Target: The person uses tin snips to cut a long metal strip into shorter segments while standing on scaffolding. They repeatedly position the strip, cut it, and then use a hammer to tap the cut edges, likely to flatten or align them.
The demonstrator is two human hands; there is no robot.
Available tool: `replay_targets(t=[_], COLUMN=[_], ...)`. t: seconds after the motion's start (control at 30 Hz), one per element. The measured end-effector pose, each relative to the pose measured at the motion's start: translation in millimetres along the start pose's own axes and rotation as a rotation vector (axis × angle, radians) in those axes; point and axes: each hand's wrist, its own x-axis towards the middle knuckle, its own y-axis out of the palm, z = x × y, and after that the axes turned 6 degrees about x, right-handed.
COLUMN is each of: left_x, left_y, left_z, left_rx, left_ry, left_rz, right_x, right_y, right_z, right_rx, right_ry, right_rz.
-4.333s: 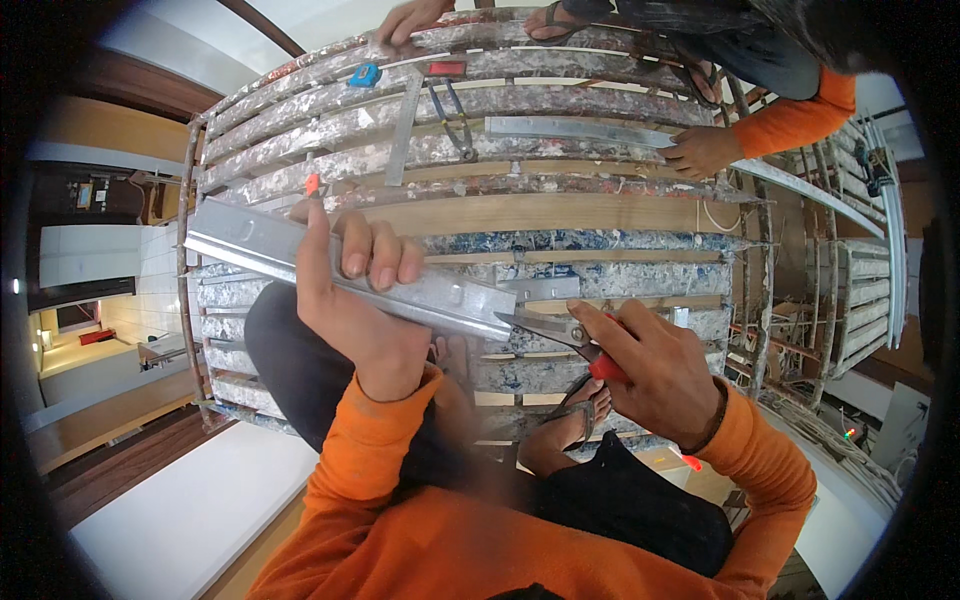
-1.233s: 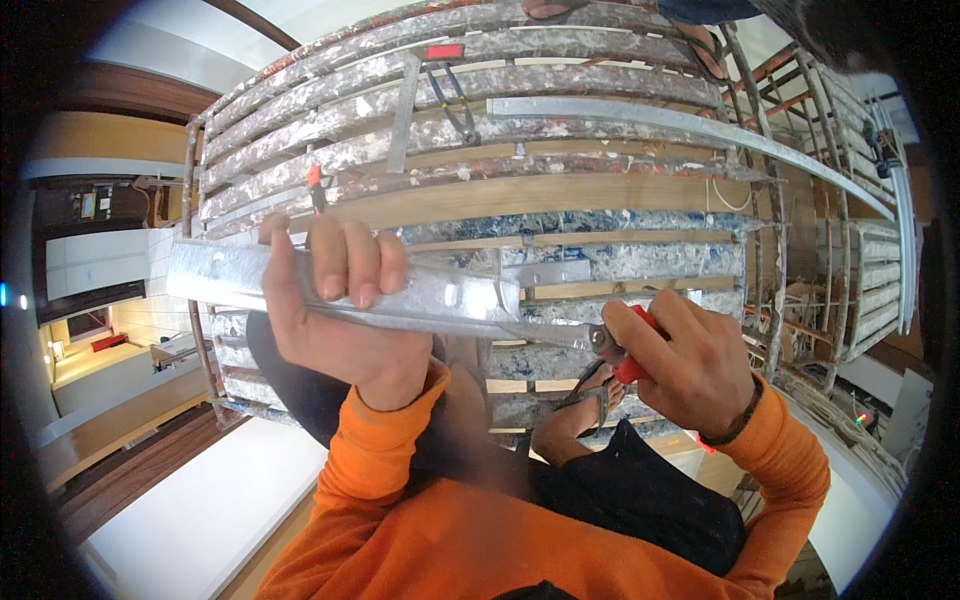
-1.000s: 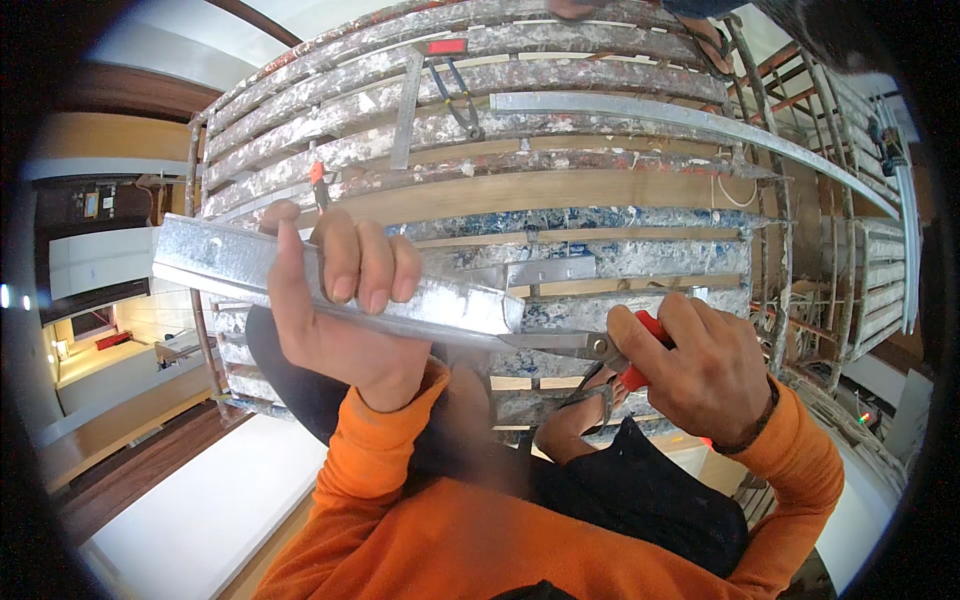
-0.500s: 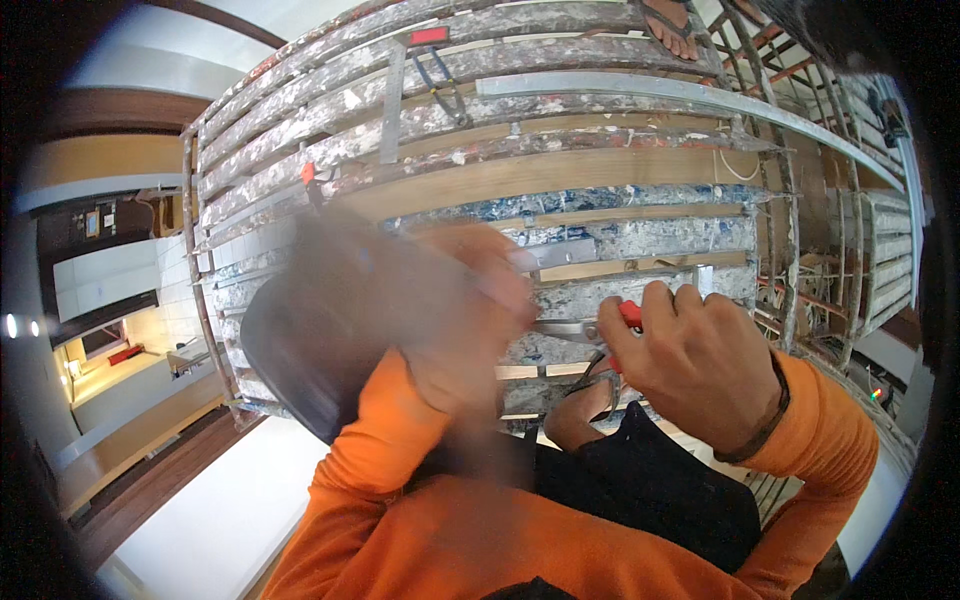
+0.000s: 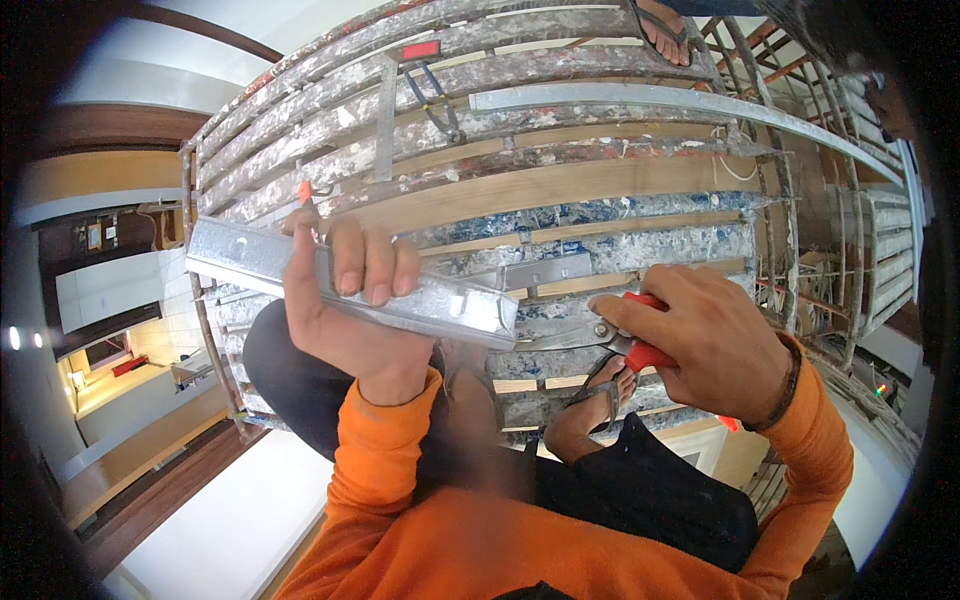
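Note:
My left hand (image 5: 350, 310) is wrapped round a short piece of shiny metal channel (image 5: 465, 308), fingers over its near side. The piece slants down from left to right above the slats. My right hand (image 5: 715, 335) grips red-handled tin snips (image 5: 568, 334), with the handles spread apart. Their blades point left, towards the channel's right end; whether they touch it I cannot tell. Beneath the snips, my sandalled foot (image 5: 605, 400) rests on the slats. Another flat metal strip (image 5: 548, 271) lies just beyond the blades.
The paint-spattered slatted platform (image 5: 640, 243) has gaps between its slats. On it lie a try square (image 5: 385, 125), pliers with blue and yellow handles (image 5: 433, 98), an orange-tipped tool (image 5: 305, 190) and a long metal channel (image 5: 650, 97). Another person's sandalled foot (image 5: 665, 35) stands at the far edge.
My left hand, blurred beside the snips before, has moved left and now shows the metal channel clearly. My right hand has shifted slightly right with the snips, whose handles now show more fully.

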Motion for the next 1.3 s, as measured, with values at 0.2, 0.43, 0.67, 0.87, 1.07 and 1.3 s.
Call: replay_targets(t=[0.2, 0.43, 0.67, 0.87, 1.07, 1.3], left_x=[4, 7, 7, 3, -1, -5], left_y=[-6, -12, -15, 1, 6, 3], left_z=[-4, -4, -5, -6, -8, -9], left_rx=[-0.237, -0.565, -0.453, -0.313, -0.065, 0.057], left_ry=[-0.087, -0.292, -0.139, 0.020, 0.222, 0.293], left_rz=[-0.041, -0.247, -0.113, -0.025, 0.066, 0.055], right_x=[3, 6, 6, 4, 3, 4], right_y=[13, 5, 7, 15, 36, 37], right_z=[-16, 8, 12, 11, 5, 11], right_rx=[0.288, 0.282, 0.343, 0.422, 0.483, 0.339], right_ry=[-0.063, -0.047, -0.026, 0.025, 0.046, 0.080], right_rz=[-0.027, -0.048, -0.004, 0.007, -0.084, -0.109])
